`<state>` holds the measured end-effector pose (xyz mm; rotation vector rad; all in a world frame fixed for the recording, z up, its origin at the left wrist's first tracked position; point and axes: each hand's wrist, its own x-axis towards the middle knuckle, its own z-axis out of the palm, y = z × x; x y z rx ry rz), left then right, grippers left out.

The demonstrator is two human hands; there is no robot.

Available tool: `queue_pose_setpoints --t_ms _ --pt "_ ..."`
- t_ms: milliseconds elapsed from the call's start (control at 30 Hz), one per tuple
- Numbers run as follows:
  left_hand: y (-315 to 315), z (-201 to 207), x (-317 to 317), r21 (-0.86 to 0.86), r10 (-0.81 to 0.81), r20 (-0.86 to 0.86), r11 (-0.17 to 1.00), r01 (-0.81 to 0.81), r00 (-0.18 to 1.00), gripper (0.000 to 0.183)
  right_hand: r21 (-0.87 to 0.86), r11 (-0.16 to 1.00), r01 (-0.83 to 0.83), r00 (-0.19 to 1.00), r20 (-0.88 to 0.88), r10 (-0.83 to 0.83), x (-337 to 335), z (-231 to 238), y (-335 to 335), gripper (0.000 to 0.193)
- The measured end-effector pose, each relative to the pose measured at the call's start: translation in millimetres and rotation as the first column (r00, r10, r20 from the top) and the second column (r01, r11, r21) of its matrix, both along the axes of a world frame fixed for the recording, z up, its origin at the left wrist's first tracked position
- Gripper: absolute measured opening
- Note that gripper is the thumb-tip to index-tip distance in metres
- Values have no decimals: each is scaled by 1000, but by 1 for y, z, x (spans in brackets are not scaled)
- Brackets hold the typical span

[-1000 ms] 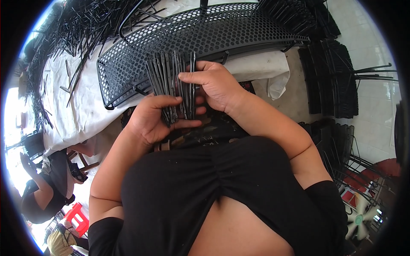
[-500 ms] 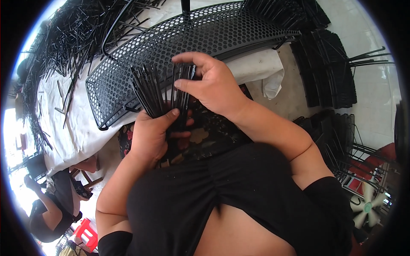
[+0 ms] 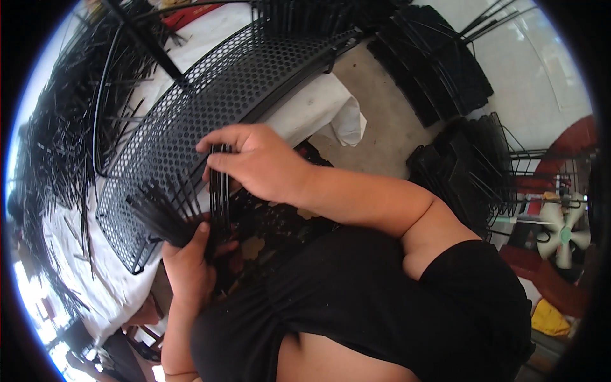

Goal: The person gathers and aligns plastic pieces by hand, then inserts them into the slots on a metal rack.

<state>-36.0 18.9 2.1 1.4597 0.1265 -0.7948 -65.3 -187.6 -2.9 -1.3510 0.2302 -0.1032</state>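
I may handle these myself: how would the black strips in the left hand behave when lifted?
The black strips are probably stiff, running straight beyond the left hand. They may splay, as their free ends fan out. Each looks thin, so likely light.

Pale, green-hubbed fan [image 3: 564,235], yellow object [image 3: 550,318]

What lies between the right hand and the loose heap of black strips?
Head view: black perforated panel, then white sheet, separate right hand from heap; stray strips overlie the sheet.
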Motion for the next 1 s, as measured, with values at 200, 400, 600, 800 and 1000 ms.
queue_pose_setpoints --t_ms 200,400,600,800,1000 --pt "-3 6 15 -24 3 -190 1000 -8 982 20 -96 656 749 578 579 -575 -12 32 -144 18" --pt "0 0 17 -23 -7 -175 1000 3 984 23 -143 499 855 452 677 -580 -14 28 -198 28" --pt "0 1 17 -15 -1 -176 1000 -1 984 20 -140 468 873 429 679 -596 -11 21 -208 27" --pt "1 3 18 -14 6 -174 1000 -8 985 19 -275 394 877 469 672 -574 -8 28 -209 25" --pt "2 0 19 -18 -21 -172 1000 18 985 19 -441 293 848 525 625 -578 -3 37 -193 22"
